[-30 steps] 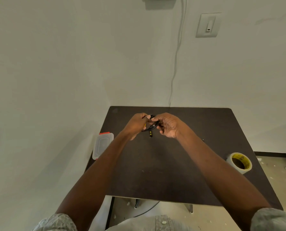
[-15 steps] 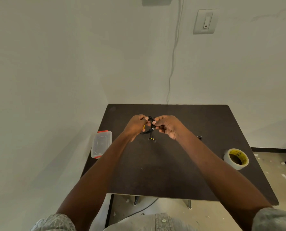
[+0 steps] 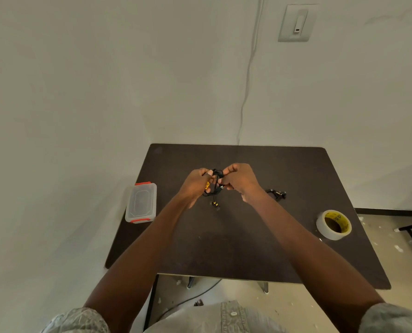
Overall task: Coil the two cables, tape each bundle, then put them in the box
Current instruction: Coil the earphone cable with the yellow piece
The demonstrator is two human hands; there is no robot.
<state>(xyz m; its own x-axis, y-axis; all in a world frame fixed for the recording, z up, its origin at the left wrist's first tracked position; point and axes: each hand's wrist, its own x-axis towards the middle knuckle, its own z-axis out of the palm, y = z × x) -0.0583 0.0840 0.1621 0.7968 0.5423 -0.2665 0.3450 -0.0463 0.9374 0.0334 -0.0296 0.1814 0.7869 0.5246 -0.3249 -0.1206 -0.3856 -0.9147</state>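
Now my left hand [image 3: 195, 186] and right hand [image 3: 239, 182] both pinch the cable [image 3: 215, 182] bundle between them; the tape [image 3: 334, 224] lies well right, nearer my right hand

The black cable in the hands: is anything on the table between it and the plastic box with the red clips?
Nothing visible. The black cable is held above the table; only bare tabletop lies between it and the box, whose lid is on.

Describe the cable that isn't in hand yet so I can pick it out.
On the dark brown table, look right of the right hand and behind the yellow-cored roll of clear tape. The small black cable bundle lies there alone, unlike the black cable with yellow ends held in both hands.
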